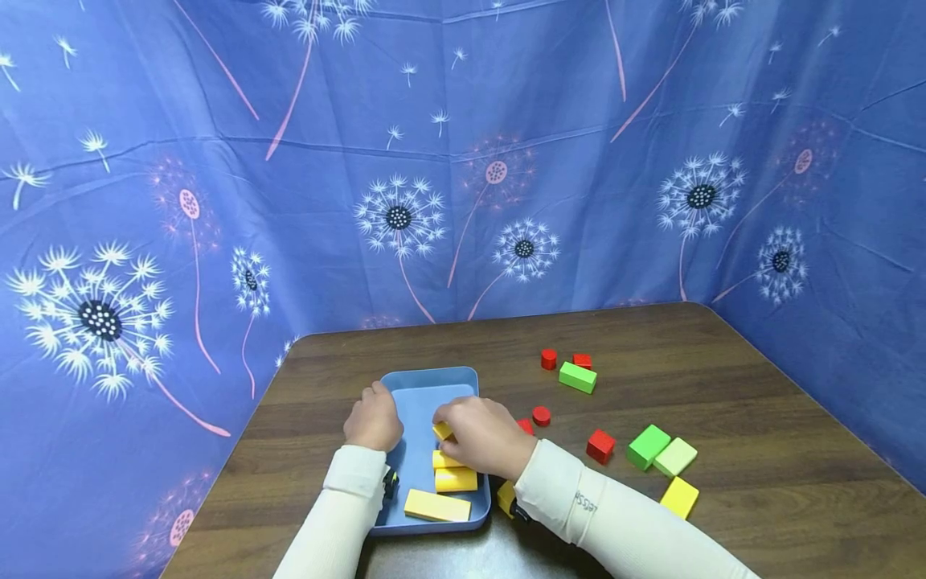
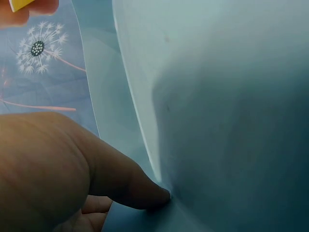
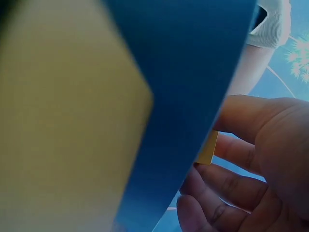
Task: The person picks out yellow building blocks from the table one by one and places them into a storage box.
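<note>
My left hand [image 1: 374, 418] grips the left rim of the blue tray [image 1: 414, 402]. In the left wrist view, its thumb [image 2: 128, 176] presses on the tray's inner wall, with other fingers outside. Over the right side of the tray, my right hand [image 1: 483, 436] pinches a small yellow block [image 1: 443, 431], which also shows between thumb and fingers in the right wrist view. Below that hand lie a yellow cylinder [image 1: 456, 481] and another yellow piece [image 1: 444, 459], partly covered by the hand. A flat yellow block [image 1: 437, 506] lies along the tray's near end.
A yellow block [image 1: 506, 497] sits outside the tray, partly behind my right wrist. To the right lie a red cube [image 1: 600, 446], a green block [image 1: 648, 447], a pale green block [image 1: 675, 457] and a yellow block [image 1: 679, 498]. Farther back are a long green block [image 1: 577, 378] and several red pieces.
</note>
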Demonstrator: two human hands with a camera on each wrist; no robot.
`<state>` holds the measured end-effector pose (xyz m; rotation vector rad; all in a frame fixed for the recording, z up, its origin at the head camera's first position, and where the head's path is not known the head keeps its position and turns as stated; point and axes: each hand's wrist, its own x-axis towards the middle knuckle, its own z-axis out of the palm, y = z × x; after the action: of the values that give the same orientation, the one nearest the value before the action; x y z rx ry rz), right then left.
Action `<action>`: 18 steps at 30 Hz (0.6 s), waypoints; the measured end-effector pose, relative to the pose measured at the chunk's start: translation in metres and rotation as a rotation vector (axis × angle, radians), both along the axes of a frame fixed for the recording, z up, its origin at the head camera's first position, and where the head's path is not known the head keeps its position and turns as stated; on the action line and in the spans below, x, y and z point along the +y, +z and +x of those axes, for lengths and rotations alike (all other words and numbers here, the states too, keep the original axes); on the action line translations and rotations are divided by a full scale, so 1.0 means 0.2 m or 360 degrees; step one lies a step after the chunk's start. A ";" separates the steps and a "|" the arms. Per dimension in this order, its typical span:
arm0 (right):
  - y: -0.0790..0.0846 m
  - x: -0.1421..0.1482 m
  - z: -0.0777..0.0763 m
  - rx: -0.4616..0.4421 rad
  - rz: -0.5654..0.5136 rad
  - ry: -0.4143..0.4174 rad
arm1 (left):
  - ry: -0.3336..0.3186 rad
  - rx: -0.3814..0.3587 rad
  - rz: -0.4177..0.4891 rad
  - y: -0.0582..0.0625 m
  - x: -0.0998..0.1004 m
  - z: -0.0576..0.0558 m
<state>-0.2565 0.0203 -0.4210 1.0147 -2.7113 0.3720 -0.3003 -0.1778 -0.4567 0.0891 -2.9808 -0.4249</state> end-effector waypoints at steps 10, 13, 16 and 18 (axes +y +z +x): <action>-0.02 -0.03 0.00 0.0010 -0.0013 0.0023 | -0.0021 0.0014 0.0004 0.00 0.00 0.00; -0.03 -0.03 0.00 0.0033 -0.0009 0.0017 | -0.0009 0.0015 0.0005 0.00 0.00 0.00; -0.04 -0.03 0.00 0.0042 -0.0014 0.0013 | -0.0006 0.0020 0.0006 -0.01 0.00 0.00; -0.04 -0.03 -0.01 0.0029 -0.0029 0.0016 | -0.0011 0.0027 0.0007 -0.01 0.00 -0.01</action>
<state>-0.2576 0.0144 -0.4295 1.0220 -2.6825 0.3869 -0.3015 -0.1776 -0.4579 0.0754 -2.9646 -0.4312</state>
